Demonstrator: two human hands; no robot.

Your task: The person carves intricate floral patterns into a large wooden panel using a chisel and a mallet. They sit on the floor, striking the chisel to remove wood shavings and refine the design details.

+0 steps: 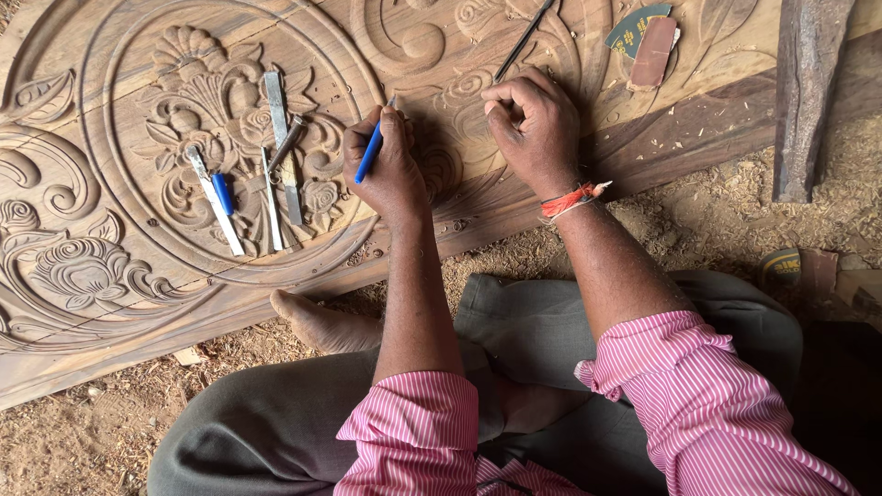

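A large carved wooden panel point(110, 303) with floral relief lies on the ground before me. My left hand point(390, 165) is closed around a blue-handled carving tool point(369, 154), its tip resting on the carving near a rose motif. To its right, my right hand point(533, 129) is fisted on a thin dark metal tool point(524, 39) that slants up and right across the wood. An orange thread band point(571, 199) circles my right wrist. Both hands rest on the panel, close together.
Several chisels and a blue-handled tool point(223, 195) lie on the round medallion point(119, 197) at left. A sanding block and a small packet point(650, 41) sit at top right. A dark wooden bar point(801, 92) stands at right. Sawdust covers the ground; my bare foot point(317, 321) lies below the panel.
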